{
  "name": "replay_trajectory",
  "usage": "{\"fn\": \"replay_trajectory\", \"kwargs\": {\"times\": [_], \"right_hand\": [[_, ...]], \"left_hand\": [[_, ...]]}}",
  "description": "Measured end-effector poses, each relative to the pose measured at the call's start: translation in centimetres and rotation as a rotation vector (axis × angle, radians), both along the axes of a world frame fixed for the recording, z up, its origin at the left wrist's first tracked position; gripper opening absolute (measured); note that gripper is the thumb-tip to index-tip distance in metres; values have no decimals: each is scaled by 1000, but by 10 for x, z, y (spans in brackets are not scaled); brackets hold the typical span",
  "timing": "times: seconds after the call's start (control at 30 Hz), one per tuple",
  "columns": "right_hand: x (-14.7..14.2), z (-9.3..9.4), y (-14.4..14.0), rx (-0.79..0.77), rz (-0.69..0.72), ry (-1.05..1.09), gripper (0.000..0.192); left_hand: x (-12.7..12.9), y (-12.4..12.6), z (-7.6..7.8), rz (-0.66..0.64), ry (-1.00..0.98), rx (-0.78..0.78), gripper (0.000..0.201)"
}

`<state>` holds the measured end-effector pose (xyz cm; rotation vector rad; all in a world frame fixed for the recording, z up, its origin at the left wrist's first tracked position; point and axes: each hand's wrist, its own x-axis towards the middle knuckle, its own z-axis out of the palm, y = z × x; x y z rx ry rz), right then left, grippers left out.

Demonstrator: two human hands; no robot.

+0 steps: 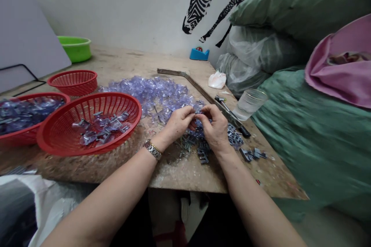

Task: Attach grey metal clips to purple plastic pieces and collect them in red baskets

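Both hands meet over scattered metal clips.
Left hand (179,122) and right hand (213,125) pinch 1 small clear piece (198,109) together, right of the red basket (52,139).

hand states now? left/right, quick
Left hand: closed, pinching a small clear plastic piece.
Right hand: closed on the same piece, above the metal clips.
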<state>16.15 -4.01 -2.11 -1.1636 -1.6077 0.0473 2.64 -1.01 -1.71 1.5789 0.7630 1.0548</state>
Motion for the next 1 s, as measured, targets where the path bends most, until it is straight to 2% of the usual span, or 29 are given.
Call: {"fn": "replay_trajectory", "kwargs": {"times": [0.17,0.3,0.4,0.47,0.57,0.67,0.73,0.8,0.9,1.0], "right_hand": [[0,-1,0,-51,17,74,5],[0,-2,3,-68,65,180,13],[2,-4,5,-76,106,234,22],[4,-4,6,-113,90,222,23],[5,-3,6,-162,24,110,15],[6,-2,7,-153,8,-39,12],[7,-3,8,-145,16,-132,11],[9,-5,9,-156,25,-228,9],[12,-11,10,-188,18,-356,7],[14,-16,11,-218,-8,-440,9]], "left_hand": [[0,-1,-1,7,-6,34,17],[1,-2,1,-6,-66,-66,15],[-1,-2,8,4,-231,-172,12],[-8,1,15,69,-407,-195,11],[-28,10,25,255,-649,-147,12],[-50,21,30,427,-822,-12,10],[-61,25,32,482,-907,49,9],[-67,25,34,522,-988,45,11],[-67,20,37,556,-997,33,21],[-64,18,36,540,-872,56,30]]}}
